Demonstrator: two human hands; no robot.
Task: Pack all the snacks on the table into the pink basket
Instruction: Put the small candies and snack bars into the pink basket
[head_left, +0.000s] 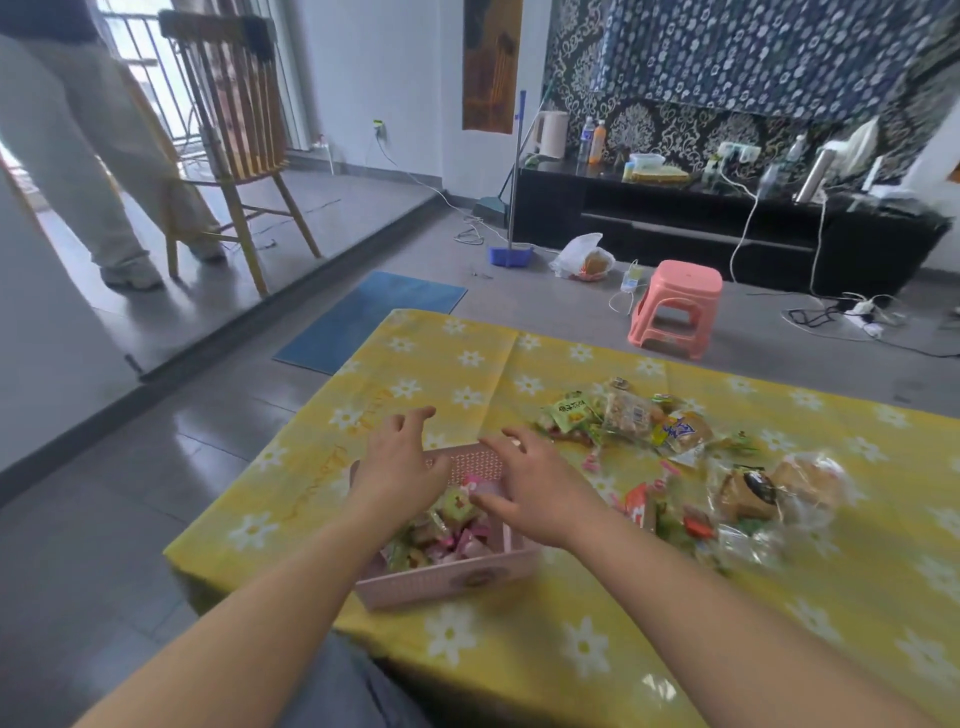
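A pink basket (452, 579) stands near the left edge of the table and holds several small wrapped snacks (441, 525). My left hand (400, 462) hovers over the basket's far left part with fingers spread, holding nothing. Over the basket's right side my right hand (530, 488) has its fingers apart, the thumb near a small pink packet (475, 483). I cannot tell if it touches the packet. More snacks lie to the right: green and yellow packets (628, 415), small candies (649, 499) and clear-bagged pastries (779, 483).
The table wears a yellow flowered cloth (675, 623). Beyond it stand a pink stool (675, 306), a blue broom (511, 254) and a black cabinet (727, 228). At the far left are a wooden chair (239, 145) and a standing person's legs (104, 156).
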